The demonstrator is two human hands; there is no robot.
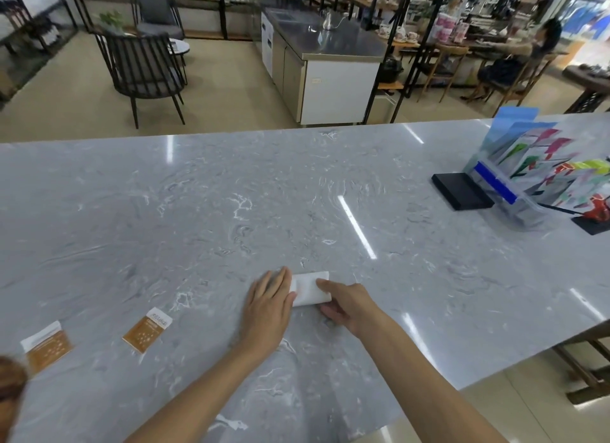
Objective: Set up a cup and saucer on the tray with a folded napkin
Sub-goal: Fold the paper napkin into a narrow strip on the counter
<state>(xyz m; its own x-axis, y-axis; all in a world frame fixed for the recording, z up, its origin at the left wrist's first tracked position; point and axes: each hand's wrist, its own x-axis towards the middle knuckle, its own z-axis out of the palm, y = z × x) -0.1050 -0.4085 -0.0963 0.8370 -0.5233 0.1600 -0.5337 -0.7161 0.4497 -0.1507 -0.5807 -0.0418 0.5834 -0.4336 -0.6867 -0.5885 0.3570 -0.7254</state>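
Marble counter | napkin: white, folded, lower centre | your left hand flat on it | right hand pinching it

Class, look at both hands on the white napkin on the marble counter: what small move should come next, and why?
Probably press the crease flat, then lift the napkin. The left hand lies flat on its left end and the right hand grips its right edge, so the fold looks nearly finished. No tray, cup or saucer is in view on the counter, so placing it must wait.
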